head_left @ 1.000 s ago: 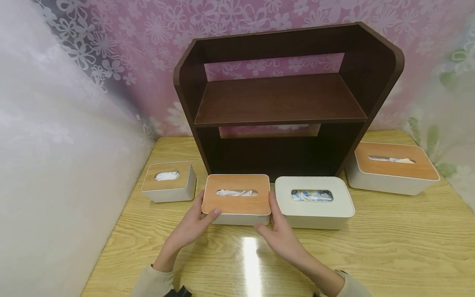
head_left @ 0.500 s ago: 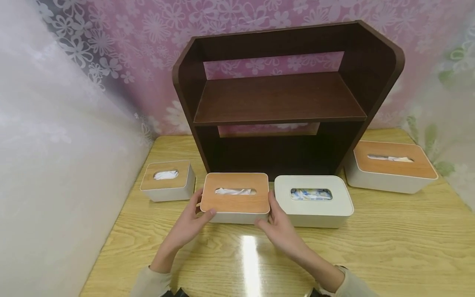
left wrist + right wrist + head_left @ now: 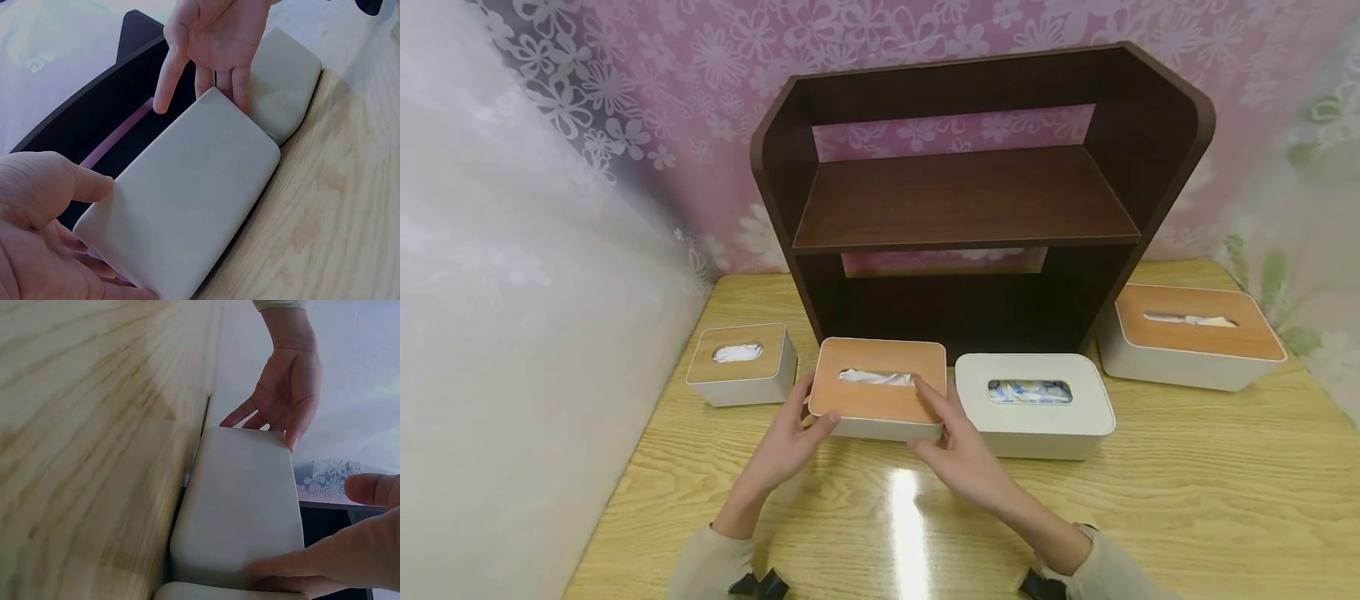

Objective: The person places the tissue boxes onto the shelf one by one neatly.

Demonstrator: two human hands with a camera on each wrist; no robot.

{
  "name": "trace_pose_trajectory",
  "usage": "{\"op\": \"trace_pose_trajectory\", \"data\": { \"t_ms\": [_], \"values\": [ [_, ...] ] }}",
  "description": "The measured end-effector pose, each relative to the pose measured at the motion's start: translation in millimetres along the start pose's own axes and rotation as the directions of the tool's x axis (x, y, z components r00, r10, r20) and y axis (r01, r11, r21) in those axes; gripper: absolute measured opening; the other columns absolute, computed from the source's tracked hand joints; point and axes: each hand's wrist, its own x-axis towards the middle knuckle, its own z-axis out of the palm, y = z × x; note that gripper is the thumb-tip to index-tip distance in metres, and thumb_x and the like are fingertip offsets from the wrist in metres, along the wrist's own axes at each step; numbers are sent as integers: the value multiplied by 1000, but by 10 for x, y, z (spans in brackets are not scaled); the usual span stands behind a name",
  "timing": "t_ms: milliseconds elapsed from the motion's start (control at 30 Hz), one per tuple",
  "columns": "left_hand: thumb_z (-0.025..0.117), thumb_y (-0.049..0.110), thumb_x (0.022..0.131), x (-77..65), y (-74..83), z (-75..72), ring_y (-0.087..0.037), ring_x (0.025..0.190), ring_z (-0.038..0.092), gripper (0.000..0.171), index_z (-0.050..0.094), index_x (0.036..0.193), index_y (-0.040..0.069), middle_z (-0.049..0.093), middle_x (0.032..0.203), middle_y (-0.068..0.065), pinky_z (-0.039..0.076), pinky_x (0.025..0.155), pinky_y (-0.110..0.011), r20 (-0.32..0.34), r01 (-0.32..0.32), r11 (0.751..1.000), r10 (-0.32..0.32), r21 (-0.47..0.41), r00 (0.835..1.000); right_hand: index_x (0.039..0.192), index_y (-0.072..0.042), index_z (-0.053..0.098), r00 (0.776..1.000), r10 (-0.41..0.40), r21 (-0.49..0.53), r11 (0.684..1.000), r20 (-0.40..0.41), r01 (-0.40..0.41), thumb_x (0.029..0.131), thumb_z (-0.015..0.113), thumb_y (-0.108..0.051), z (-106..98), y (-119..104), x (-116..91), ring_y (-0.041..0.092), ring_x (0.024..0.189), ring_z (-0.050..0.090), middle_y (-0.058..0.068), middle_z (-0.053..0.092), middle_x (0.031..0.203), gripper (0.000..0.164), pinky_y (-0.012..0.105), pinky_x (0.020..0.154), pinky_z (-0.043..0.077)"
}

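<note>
Orange-lidded box (image 3: 867, 403) in left grip (image 3: 786, 446), right grip (image 3: 966, 462) outstretched, white box (image 3: 1037, 422) alongside, shelf (image 3: 970, 198) behind

Head view bright, evenly lit, mostly sharp. White glare streak (image 3: 907, 533) runs to the near edge of the table (image 3: 1225, 467), left of center; light source out of frame. Soft shadow by the left forearm (image 3: 745, 504). Shelf (image 3: 966, 200) very dark, lower compartment near black, detail lost. Left wall (image 3: 497, 350) washed out. Left wrist view dimmer, bluish, muted; shelf edge looks bowed. Right wrist view hazy, low contrast; right hand's (image 3: 350, 550) fingertips blurred against the box (image 3: 240, 494).
</note>
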Motion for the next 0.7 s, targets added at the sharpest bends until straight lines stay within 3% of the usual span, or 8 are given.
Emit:
{"op": "trace_pose_trajectory", "data": {
  "t_ms": [67, 233, 300, 500, 633, 700],
  "values": [
    [59, 24, 101, 29, 11, -3, -41, 139, 36, 76, 13, 158, 8, 25, 159, -15, 43, 103, -55, -6, -26, 1000, 26, -10, 1000, 159, -25, 24, 1000, -2, -36, 999, -3, 2, 92, 62, -12, 2, -9, 25, 38, 150, -9, 15, -19, 163, 79, 62, 114, 22],
    [60, 22, 101, 95, 0, -9, -41, 135, 41, 72, 17, 158, 8, 30, 156, -15, 46, 100, -53, -18, -68, 997, 68, -18, 998, 159, -19, 25, 999, -32, -99, 995, -11, 30, 88, 65, -9, 2, -35, 103, 36, 149, -17, 9, -1, 166, 82, 66, 113, 19],
    [60, 22, 100, 119, -12, -8, -41, 136, 40, 73, 17, 158, 7, 29, 157, -15, 46, 101, -53, -29, -63, 998, 63, -19, 998, 158, -16, 27, 999, -33, -117, 993, -10, 31, 87, 66, -9, 1, -46, 133, 37, 149, -17, 13, -2, 166, 81, 67, 112, 19],
    [61, 17, 100, 242, -24, 6, -36, 137, 41, 70, 21, 156, 7, 31, 156, -14, 44, 103, -53, -57, -74, 997, 73, -21, 996, 154, -14, 37, 1000, -7, -149, 989, -7, 6, 87, 68, -11, -23, -84, 214, 44, 148, -11, 27, -22, 159, 74, 66, 108, 30],
    [62, 16, 99, 320, -53, 8, -37, 137, 40, 69, 24, 155, 5, 33, 155, -15, 44, 103, -53, -78, -108, 994, 105, -31, 991, 153, -13, 39, 1000, -21, -184, 983, -7, 19, 87, 69, -13, -45, -99, 280, 49, 147, -7, 30, -22, 158, 73, 64, 104, 37],
    [62, 17, 99, 341, -66, 6, -39, 138, 40, 70, 23, 155, 6, 31, 156, -15, 45, 102, -53, -91, -111, 993, 107, -38, 990, 155, -12, 34, 999, -35, -197, 980, -5, 34, 87, 68, -12, -56, -107, 320, 47, 147, -9, 25, -13, 162, 76, 65, 104, 36]
  ]
}}
